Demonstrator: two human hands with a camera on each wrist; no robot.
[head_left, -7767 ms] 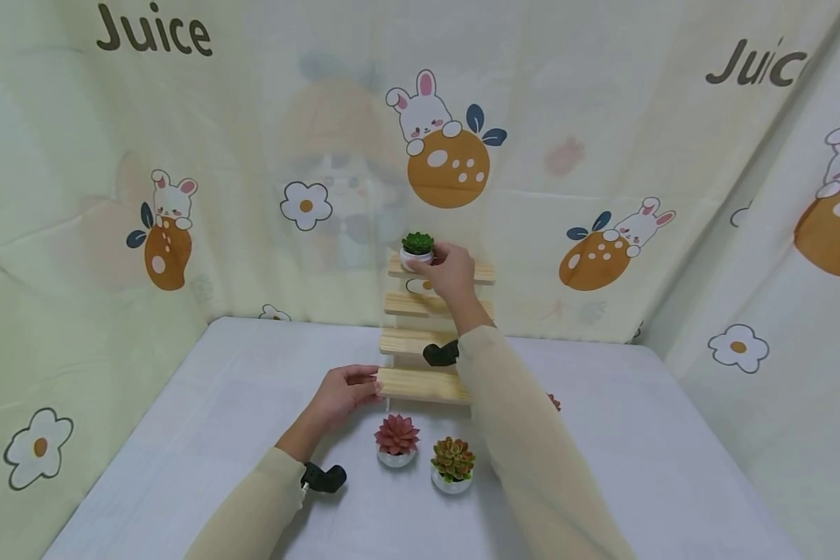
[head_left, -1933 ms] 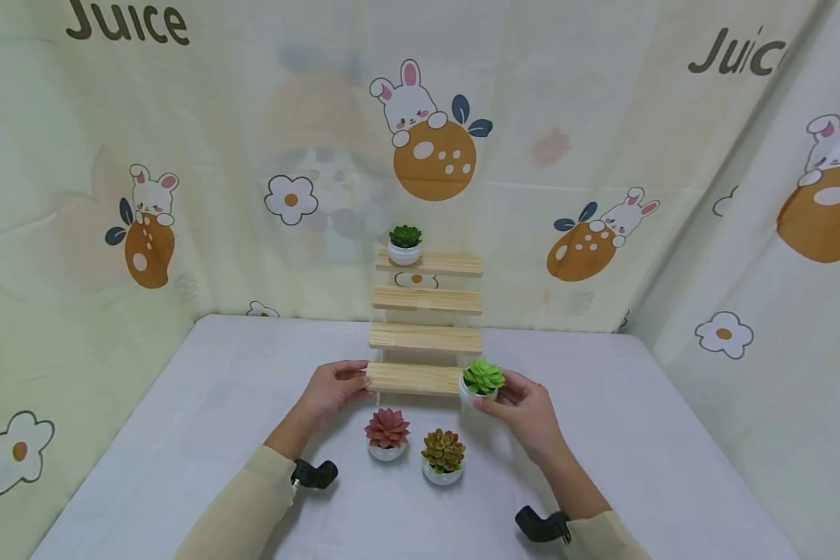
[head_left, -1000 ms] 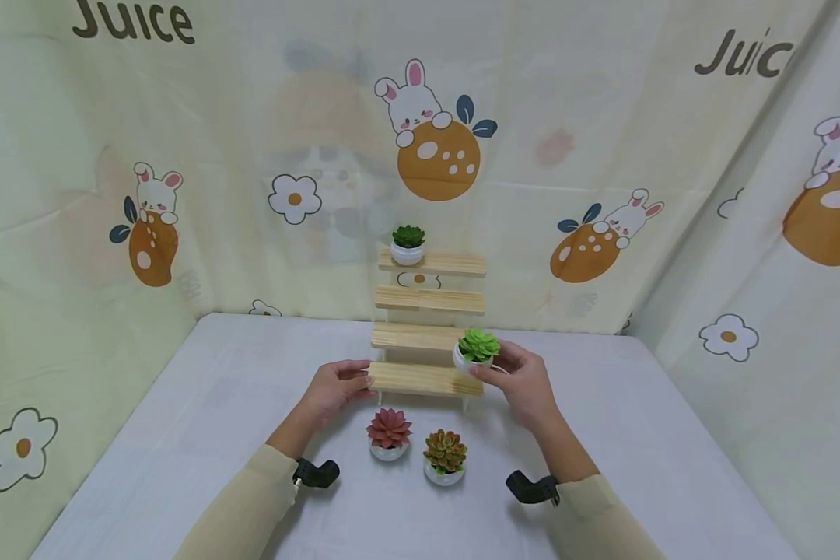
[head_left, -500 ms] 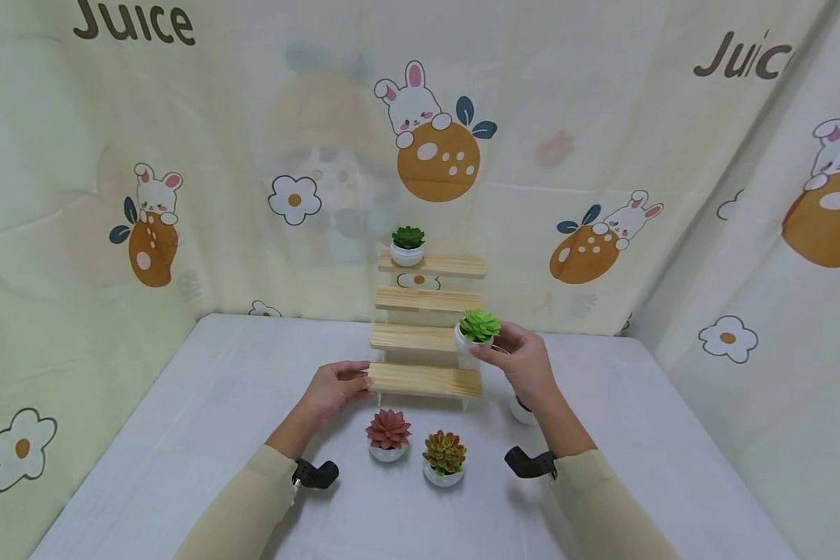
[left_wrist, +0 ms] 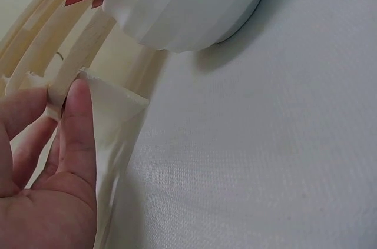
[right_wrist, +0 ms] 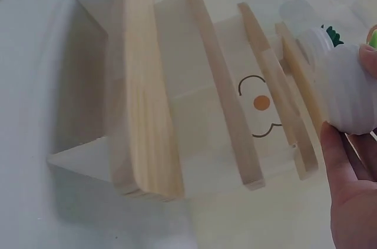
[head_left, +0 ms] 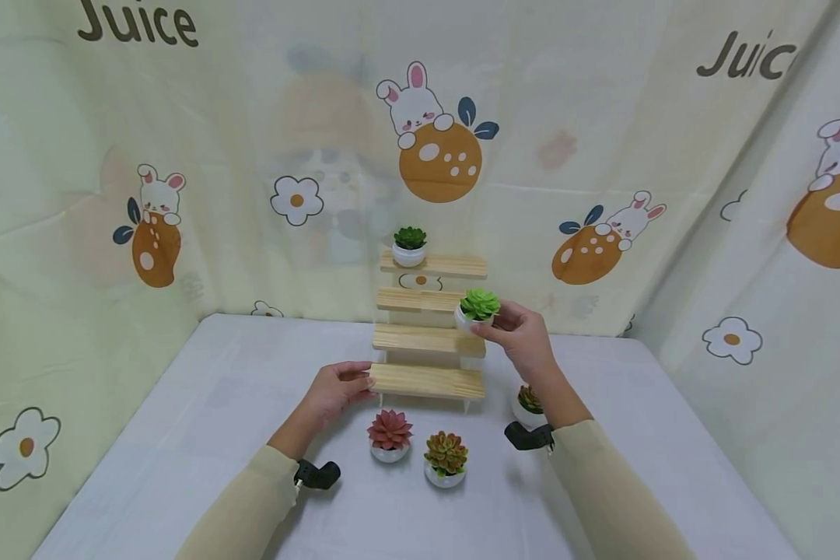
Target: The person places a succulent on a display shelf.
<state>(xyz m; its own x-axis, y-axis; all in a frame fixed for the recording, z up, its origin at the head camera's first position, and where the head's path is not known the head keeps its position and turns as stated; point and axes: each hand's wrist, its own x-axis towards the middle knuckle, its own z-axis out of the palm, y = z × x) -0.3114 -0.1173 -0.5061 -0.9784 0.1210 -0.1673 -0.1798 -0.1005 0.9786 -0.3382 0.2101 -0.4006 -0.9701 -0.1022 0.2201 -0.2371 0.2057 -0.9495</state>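
Note:
My right hand (head_left: 522, 336) grips a bright green succulent (head_left: 479, 305) by its white pot (right_wrist: 344, 90), held up in front of the right ends of the middle shelves. With thumb and fingers, my left hand (head_left: 334, 395) pinches the left end of the lowest board of a four-step wooden shelf stand (head_left: 427, 380). In the left wrist view, that hand (left_wrist: 56, 160) has the board's end between thumb and fingers. On the left of the top step sits a dark green succulent (head_left: 409, 246) in a white pot.
In front of the stand, a red succulent (head_left: 390, 434) and a green-and-red succulent (head_left: 446, 457) stand in white pots on the white table (head_left: 252, 365). Another potted succulent (head_left: 530, 404) is partly hidden behind the right wrist. A printed cloth (head_left: 336, 117) hangs close behind the stand.
Earlier my right hand was at the dark green succulent on the top step. Since then it has taken the bright green one and raised it from the lowest board. The left hand keeps its place.

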